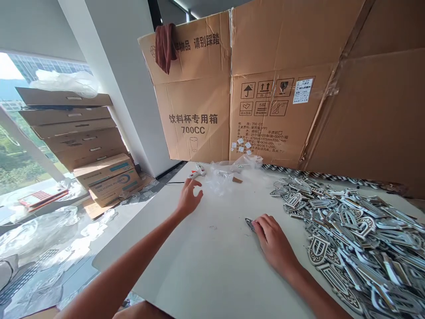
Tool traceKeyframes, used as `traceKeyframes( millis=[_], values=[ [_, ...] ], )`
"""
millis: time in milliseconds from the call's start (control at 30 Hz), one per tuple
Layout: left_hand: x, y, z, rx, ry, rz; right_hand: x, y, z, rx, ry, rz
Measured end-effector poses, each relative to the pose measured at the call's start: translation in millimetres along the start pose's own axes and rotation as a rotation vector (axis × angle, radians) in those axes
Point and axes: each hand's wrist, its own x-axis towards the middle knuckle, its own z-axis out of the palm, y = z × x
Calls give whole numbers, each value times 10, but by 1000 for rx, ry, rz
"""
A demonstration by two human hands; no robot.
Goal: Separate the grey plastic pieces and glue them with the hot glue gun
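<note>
My left hand (pixel 190 197) hovers over the left part of the white table (pixel 186 266), its thumb and fingers curved and apart with nothing visible between them. Just beyond it lies a small white object with a red part (pixel 198 170), whose kind is hard to make out. My right hand (pixel 272 239) grips a small dark grey patterned piece (pixel 249 223) at the table's middle; most of that piece is hidden by the fingers. To the right spreads a big heap of flat grey shield-shaped pieces (pixel 318 249) with cut-out slots and ornate edges.
Crumpled clear plastic (pixel 221 179) and a brown scrap (pixel 237 180) lie toward the back. Tall cardboard (pixel 199 97) walls the far side, with a dark red cloth (pixel 165 46) over its edge. Stacked boxes (pixel 109 177) and plastic wrap (pixel 40 226) cover the floor at left.
</note>
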Motion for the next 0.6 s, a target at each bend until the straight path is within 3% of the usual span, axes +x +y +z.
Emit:
traceKeyframes(
  millis=[100, 200, 367, 600],
  values=[
    [493, -333, -94, 207, 65, -18, 27, -2, 12, -6, -8, -16],
    [744, -593, -71, 342, 7, -4, 40, -18, 19, -32, 8, -32],
    [812, -814, 27, 471, -22, 33, 42, -37, 40, -56, 21, -18],
    [844, -806, 7, 534, -11, 66, 47, -65, 8, 7, 2, 33]
  ],
)
